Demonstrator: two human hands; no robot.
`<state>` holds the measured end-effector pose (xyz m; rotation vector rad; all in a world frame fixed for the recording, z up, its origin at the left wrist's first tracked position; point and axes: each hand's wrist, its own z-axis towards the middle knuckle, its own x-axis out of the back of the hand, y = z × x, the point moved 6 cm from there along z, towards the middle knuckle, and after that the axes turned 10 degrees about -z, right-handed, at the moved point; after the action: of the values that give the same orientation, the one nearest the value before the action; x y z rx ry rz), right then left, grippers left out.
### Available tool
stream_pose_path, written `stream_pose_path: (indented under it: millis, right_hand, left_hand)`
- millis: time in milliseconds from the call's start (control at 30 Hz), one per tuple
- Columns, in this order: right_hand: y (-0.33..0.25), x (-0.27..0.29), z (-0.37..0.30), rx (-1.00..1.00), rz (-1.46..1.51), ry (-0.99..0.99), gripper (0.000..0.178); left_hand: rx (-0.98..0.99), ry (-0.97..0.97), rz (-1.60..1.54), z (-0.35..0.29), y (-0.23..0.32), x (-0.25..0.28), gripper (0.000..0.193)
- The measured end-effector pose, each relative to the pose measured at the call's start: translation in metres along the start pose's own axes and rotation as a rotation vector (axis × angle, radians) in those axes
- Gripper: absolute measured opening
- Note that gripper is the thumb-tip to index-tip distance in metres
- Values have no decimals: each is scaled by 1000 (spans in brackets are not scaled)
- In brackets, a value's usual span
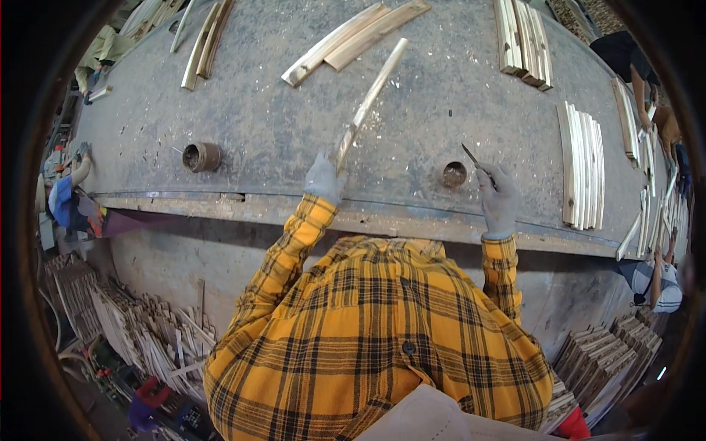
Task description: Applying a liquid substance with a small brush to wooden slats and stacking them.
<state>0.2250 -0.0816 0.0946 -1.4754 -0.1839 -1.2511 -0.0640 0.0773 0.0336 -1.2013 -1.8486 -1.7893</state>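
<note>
My left hand [323, 178], in a grey glove, grips the near end of a narrow wooden strip [370, 99]. The strip points away from me and slants to the right over the table. In my gloved right hand [498, 197] is a thin knife-like tool [471, 156], its dark tip pointing to the far left. Just left of that hand sits a small round pot [454, 174] with brown stuff inside. The tool's tip is apart from the strip.
Pale shavings dot the grey table [265, 125]. A brown can [201, 157] stands to the left. Wooden strips lie at the back [353, 40] and in a row at the right [582, 165]. Other people work at both ends, one in blue [63, 201] at the left.
</note>
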Motion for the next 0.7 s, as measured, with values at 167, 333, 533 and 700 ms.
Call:
stream_pose_path:
  millis: [167, 333, 533, 700]
  right_hand:
    - [-33, -6, 0, 194, -4, -51, 14]
    - [-55, -33, -14, 216, 71, -93, 18]
    - [-95, -80, -31, 449, -177, -15, 30]
    - [-103, -89, -43, 513, -352, -4, 31]
  left_hand:
    - [4, -146, -100, -35, -12, -6, 57]
    - [2, -237, -94, -44, -1, -10, 58]
    - [-45, -277, -190, -55, 19, -13, 59]
    - [-45, -289, -243, -57, 23, -12, 59]
